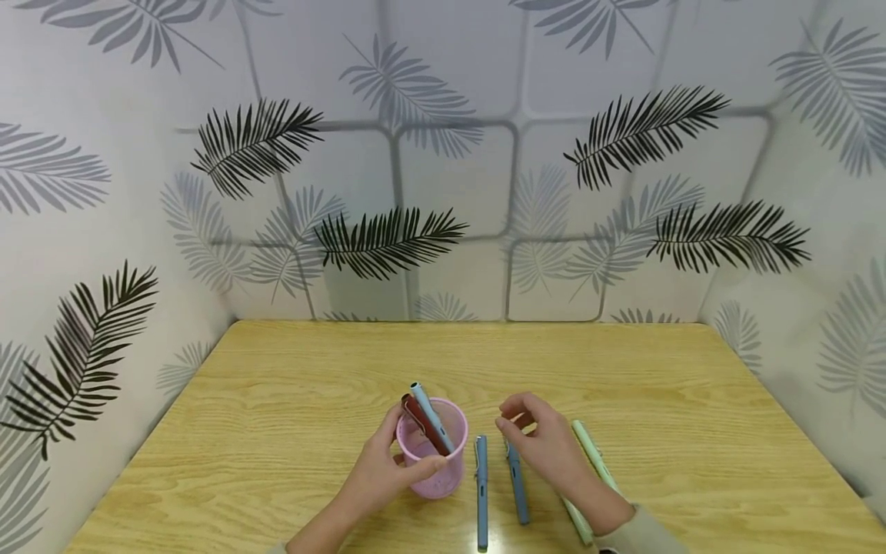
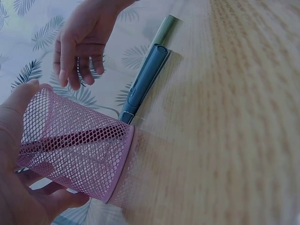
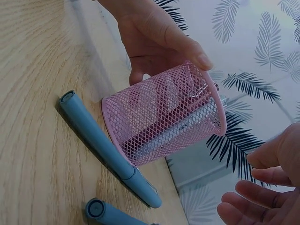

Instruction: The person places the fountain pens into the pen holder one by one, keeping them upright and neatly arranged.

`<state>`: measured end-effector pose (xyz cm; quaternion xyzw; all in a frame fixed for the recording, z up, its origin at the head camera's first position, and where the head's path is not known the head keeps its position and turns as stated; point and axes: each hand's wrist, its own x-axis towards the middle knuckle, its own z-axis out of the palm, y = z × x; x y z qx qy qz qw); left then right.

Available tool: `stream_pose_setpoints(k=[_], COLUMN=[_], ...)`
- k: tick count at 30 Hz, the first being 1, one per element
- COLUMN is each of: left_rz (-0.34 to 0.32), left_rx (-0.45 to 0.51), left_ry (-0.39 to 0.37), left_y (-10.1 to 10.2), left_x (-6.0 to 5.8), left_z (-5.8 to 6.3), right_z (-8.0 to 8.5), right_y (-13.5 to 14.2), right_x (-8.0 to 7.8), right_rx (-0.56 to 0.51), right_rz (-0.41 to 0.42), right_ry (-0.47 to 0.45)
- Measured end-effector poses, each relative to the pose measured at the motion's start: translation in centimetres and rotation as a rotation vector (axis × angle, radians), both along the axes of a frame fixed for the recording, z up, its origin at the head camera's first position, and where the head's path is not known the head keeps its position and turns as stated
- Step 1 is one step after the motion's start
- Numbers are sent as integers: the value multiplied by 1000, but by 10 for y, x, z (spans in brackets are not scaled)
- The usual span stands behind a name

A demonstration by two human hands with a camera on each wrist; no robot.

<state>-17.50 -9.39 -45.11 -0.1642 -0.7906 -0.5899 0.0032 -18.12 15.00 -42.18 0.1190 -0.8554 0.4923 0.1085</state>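
My left hand (image 1: 374, 473) grips a pink mesh pen cup (image 1: 438, 486), thumb on the near rim and fingers around its left side. Inside lean a dark red pen (image 1: 424, 425) and a light blue pen (image 1: 433, 417), caught by the mesh wall. Above the table to the right, my right hand (image 1: 550, 446) hovers with loosely bent fingers and holds nothing, as the right wrist view (image 3: 262, 187) also shows. Beneath and beside it lies a grey-blue pen (image 1: 517, 488). Another blue pen (image 1: 482, 492) lies between that one and the cup.
Two light green pens lie right of the blue ones: one upper green pen (image 1: 594, 454) past the right hand, one lower green pen (image 1: 577, 520) partly under the right forearm. The wooden table (image 1: 311, 369) meets a leaf-patterned backdrop (image 1: 457, 192) behind and at both sides.
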Motion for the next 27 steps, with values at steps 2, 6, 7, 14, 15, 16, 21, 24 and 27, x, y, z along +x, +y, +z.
stream_pose_setpoints(k=[2,6,7,14,15,16,21,24,27], left_rz=[-3,-14,-16,-19,-19,-20,-21,-23,-28], left_rx=[2,11,11,20,26,30,35,43,70], left_ry=[-7,-18,-19,-23,-29,-32,-39,-39,-38], left_y=[1,3,3,1,1,0,1,1,2], left_x=[2,6,6,0,0,0,0,-1,-1], left_z=[4,11,10,-2,-3,-4,-4,-4,-3], right_z=[0,0,0,3,3,3,1,0,-1], right_y=[3,8,9,16,17,18,24,29,33], right_x=[1,3,3,6,6,7,7,7,7], right_rx=[9,30,38,68,72,74,80,88,102], right_rz=[2,0,-6,-26,-26,-26,-27,-34,-43], right_ry=[-2,-7,-11,-32,-33,-36,-46,-46,-35])
